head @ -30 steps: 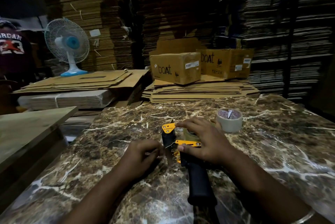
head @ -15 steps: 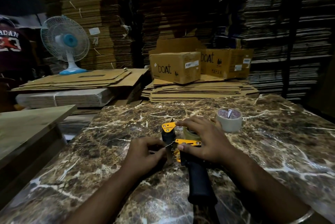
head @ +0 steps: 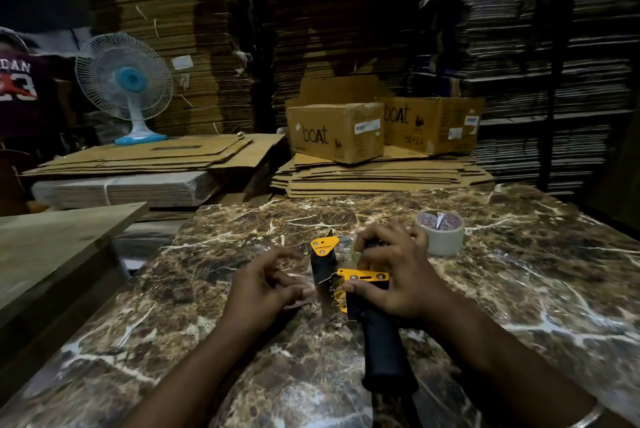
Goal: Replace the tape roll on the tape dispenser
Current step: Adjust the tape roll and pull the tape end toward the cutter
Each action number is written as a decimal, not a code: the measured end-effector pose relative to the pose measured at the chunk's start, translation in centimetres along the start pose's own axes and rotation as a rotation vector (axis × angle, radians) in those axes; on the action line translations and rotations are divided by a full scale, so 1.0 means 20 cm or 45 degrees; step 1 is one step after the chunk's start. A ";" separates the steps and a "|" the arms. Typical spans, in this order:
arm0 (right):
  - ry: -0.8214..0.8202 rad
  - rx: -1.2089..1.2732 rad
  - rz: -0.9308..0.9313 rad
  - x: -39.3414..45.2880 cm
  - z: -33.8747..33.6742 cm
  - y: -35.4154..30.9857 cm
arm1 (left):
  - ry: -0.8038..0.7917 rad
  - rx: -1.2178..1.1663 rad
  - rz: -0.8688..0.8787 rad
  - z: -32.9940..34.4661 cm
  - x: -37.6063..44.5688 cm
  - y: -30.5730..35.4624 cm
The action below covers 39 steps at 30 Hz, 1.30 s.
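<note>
Two hands are working at the tape dispenser (head: pixel 349 284), which lies on the marbled tabletop (head: pixel 519 289) with its long axis running almost straight toward me: black handle nearest, orange plates and cutting head pointing away. My right hand (head: pixel 394 275) is draped over the far end of the body, fingers curled round it and round what looks like the roll or hub sitting there, thumb pressed against the orange side plate; I cannot tell whether that hidden piece is a spent core or a fresh roll already seated. My left hand (head: pixel 266 285) sits just beside the dispenser on its left, fingers bunched and narrowed at the metal strip by the blade, as if pinching a thin tape end, though the light is too poor for me to confirm that anything is held. A pale tape roll (head: pixel 440 232) lies flat on the tabletop, further out and to the right of the dispenser, near the knuckles of the right hand but not touching them. By my judgement the right hand is the nearer one to that roll, so any reach for it falls to that side, while the left would have to steady the dispenser.
</note>
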State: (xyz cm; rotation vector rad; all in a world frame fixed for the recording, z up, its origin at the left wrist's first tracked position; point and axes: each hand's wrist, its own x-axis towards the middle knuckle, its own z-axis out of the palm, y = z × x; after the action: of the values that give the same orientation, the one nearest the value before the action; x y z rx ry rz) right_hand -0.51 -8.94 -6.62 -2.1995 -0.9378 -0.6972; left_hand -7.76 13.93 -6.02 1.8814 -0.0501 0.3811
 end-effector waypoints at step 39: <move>-0.311 -0.124 -0.076 0.11 0.01 -0.17 | -0.251 -0.005 -0.116 -0.17 0.14 -0.10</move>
State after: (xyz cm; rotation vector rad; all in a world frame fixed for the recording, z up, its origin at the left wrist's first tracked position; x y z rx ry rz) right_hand -1.71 -6.04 -4.26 -2.3897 -1.1164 -0.5177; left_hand -5.53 18.16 -6.15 1.9049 -0.0969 0.1324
